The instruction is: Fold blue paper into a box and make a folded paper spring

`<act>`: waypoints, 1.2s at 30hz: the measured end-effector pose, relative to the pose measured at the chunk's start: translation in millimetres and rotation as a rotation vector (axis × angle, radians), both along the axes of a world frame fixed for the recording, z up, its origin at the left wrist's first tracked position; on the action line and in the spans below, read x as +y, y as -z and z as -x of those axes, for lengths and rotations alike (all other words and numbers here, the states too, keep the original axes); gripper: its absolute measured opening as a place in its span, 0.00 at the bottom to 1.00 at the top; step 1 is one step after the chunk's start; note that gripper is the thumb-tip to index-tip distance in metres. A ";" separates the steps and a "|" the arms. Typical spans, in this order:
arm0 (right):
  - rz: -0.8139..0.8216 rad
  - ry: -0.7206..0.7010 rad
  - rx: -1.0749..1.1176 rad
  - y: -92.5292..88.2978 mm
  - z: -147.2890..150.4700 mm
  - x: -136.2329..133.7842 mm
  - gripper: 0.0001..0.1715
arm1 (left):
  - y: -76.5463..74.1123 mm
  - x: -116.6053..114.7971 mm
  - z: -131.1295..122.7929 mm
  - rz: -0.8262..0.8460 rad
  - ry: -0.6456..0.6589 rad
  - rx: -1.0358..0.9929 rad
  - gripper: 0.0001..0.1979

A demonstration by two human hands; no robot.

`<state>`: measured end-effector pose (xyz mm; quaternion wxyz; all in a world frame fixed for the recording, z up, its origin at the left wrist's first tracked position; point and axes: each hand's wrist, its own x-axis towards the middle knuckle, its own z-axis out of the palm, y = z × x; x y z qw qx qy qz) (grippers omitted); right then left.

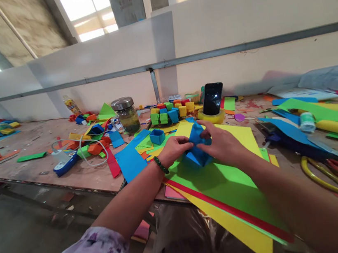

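A partly folded piece of blue paper (197, 152) is held between my two hands, above a stack of coloured sheets. My left hand (176, 148) pinches its left edge with thumb and fingers. On the other side, my right hand (220, 140) curls its fingers round the top and right of the blue paper. Below them lies a green sheet (223, 181) with red and yellow sheets under it. A small open blue paper box (157, 136) stands just beyond my left hand, and a flat blue sheet (132, 160) lies to its left.
Small coloured paper cubes (171, 111) cluster at the back, between a glass jar (126, 117) and a phone (213, 98) propped on a tape roll (212, 118). Scissors (326, 176) lie at right near a small white bottle (307, 122). A blue device with white cable (65, 164) is at left.
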<state>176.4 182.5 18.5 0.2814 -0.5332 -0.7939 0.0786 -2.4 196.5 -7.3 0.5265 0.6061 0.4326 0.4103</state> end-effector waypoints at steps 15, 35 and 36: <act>0.225 -0.014 0.203 23.7 -4.4 24.0 0.26 | 8.4 3.2 -4.0 0.164 0.045 -0.144 0.15; 0.294 -0.270 0.408 -0.3 -8.4 11.2 0.12 | 20.8 11.7 1.2 0.081 0.087 0.004 0.08; 0.292 -0.267 0.394 -2.8 -10.1 11.2 0.11 | 22.8 13.0 1.3 0.059 0.096 0.026 0.08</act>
